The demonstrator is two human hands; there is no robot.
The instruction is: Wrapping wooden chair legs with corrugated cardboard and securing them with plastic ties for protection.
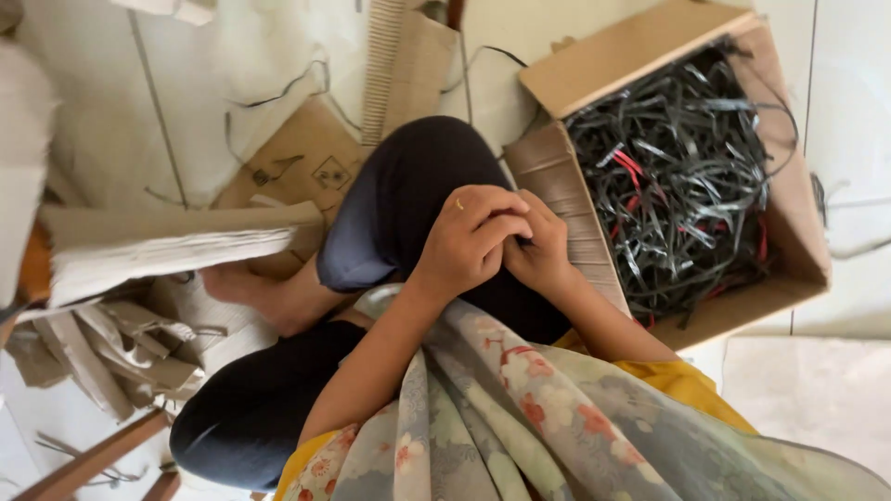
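My left hand [469, 239] and my right hand [538, 249] are pressed together over my raised knee, which is covered in black cloth [418, 176]. The fingers of both hands are curled in and overlap, with a small dark bit showing between them; what it is cannot be told. A ring sits on a finger of my left hand. Just right of my hands stands an open cardboard box [789, 195] full of thin dark grey strips [677, 176] with some red ones mixed in.
A stack of folded cardboard sheets [167, 246] lies at the left, with torn cardboard scraps [102, 353] below it. Flat cardboard pieces [306, 158] and loose dark strips lie on the pale tiled floor. A flowered scarf [520, 417] hangs in front of me.
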